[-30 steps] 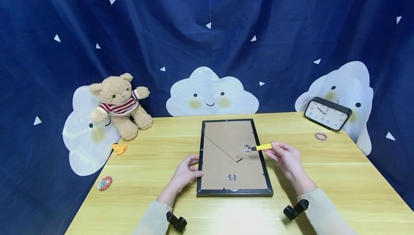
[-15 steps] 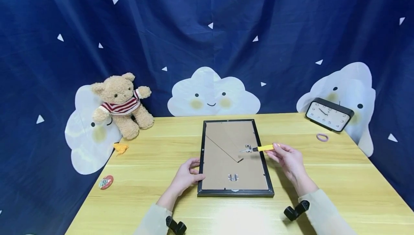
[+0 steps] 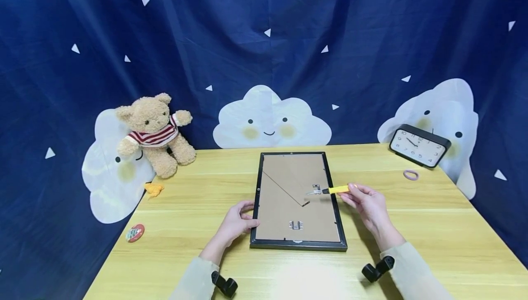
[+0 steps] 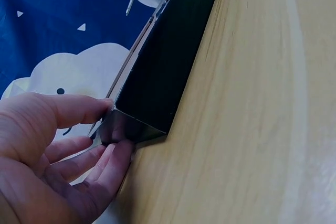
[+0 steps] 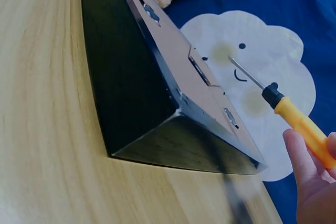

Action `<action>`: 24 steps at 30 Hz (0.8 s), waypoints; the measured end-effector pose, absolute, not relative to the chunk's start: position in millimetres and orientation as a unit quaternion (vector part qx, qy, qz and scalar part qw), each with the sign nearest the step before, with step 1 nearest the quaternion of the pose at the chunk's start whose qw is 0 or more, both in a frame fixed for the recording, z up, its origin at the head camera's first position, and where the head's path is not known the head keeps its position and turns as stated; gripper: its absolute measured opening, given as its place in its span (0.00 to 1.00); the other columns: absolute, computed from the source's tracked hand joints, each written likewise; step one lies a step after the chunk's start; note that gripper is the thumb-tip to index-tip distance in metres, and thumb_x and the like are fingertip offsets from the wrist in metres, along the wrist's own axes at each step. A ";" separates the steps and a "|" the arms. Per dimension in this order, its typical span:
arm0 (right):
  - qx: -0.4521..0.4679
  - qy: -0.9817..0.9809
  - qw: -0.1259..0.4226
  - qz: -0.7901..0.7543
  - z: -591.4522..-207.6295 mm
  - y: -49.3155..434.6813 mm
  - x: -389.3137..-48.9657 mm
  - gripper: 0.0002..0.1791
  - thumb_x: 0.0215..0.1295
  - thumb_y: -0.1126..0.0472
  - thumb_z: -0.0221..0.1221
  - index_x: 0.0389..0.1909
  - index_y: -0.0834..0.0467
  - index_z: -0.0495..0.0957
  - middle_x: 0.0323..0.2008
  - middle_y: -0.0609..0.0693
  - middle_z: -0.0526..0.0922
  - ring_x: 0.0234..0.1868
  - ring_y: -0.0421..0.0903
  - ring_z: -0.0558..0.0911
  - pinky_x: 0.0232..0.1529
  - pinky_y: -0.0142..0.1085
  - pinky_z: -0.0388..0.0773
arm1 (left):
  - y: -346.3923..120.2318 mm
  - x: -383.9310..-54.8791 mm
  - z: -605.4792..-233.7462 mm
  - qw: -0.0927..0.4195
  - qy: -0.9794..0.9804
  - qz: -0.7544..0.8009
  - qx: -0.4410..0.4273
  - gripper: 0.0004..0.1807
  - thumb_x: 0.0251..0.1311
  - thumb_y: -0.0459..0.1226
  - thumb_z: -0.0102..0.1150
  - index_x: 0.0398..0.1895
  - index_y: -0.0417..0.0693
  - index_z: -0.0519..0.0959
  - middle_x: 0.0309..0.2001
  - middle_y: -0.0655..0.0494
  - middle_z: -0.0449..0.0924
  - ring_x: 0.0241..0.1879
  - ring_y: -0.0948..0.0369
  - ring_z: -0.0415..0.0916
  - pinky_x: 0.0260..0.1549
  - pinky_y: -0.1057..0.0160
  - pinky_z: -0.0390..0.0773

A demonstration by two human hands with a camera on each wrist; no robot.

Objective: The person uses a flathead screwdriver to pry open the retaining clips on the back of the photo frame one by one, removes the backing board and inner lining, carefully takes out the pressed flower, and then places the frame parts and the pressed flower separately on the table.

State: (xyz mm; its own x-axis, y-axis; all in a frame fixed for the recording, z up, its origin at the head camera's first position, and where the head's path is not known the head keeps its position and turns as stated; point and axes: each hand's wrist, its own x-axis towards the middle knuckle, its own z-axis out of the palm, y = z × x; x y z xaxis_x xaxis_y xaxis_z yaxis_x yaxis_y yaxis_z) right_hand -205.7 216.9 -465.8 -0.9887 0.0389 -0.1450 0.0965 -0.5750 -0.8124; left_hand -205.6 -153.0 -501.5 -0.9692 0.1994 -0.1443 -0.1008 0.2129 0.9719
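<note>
A black picture frame [image 3: 303, 247] lies on the table with its brown backing board [image 3: 284, 176] facing up. The board carries two metal hangers and a slanting slit that ends at a short dark slot. My left hand [image 3: 236, 222] grips the frame's left side, thumb on top and fingers against the outer edge, as the left wrist view also shows. Between the fingertips of my right hand [image 3: 368, 203] is a screwdriver [image 3: 339, 189] with a yellow handle. Its metal shaft points left over the board, and in the right wrist view its tip is up in the air.
A teddy bear [image 3: 152, 130] in a striped top sits at the back left, near a small orange item [image 3: 154, 189] and a red oval badge [image 3: 135, 233]. At the back right are a clock [image 3: 419, 146] and a purple ring [image 3: 410, 175]. A blue curtain [image 3: 264, 25] hangs behind.
The frame has shifted very slightly toward the left and turned a little under my left hand. My right hand holds the screwdriver in nearly the same place.
</note>
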 end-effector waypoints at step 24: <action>0.084 0.461 0.020 -0.883 -467.6 221.0 -205.2 0.06 0.63 0.69 0.55 0.33 0.61 0.81 0.33 0.59 0.84 0.37 0.52 0.84 0.46 0.38 0.78 | -158.7 -211.5 -497.3 0.138 0.768 0.623 0.052 0.37 0.45 0.25 0.66 0.62 0.35 0.64 0.59 0.38 0.67 0.35 0.57 0.74 0.25 0.62 0.81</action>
